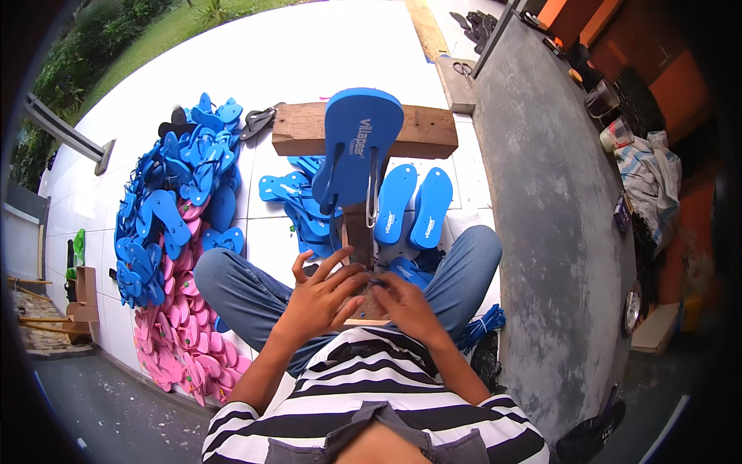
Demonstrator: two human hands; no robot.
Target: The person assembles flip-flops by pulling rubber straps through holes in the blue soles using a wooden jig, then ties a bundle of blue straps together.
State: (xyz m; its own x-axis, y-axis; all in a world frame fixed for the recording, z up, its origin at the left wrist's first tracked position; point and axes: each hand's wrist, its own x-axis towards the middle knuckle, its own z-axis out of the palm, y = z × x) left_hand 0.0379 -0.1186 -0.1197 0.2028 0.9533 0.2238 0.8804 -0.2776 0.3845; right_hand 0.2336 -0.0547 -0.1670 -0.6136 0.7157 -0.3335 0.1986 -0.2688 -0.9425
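Pinching a small dark piece (378, 283), right hand (408, 308) close beside left hand (318, 300), whose fingers are spread, near lower end of wood stand (430, 128). Further out: blue sandal (358, 131) against top of stand, metal hook (372, 209) at its right side. Two soles (433, 207) nearby, white tiles (476, 182) underneath. To the left, blue pile (171, 174) and pink pile (185, 321); straps (485, 325) beside right knee (473, 251)

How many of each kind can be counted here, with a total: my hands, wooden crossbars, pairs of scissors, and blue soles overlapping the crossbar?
Hands: 2 (left hand, right hand)
Wooden crossbar: 1
Scissors: 1
Blue sole overlapping the crossbar: 1
Total: 5
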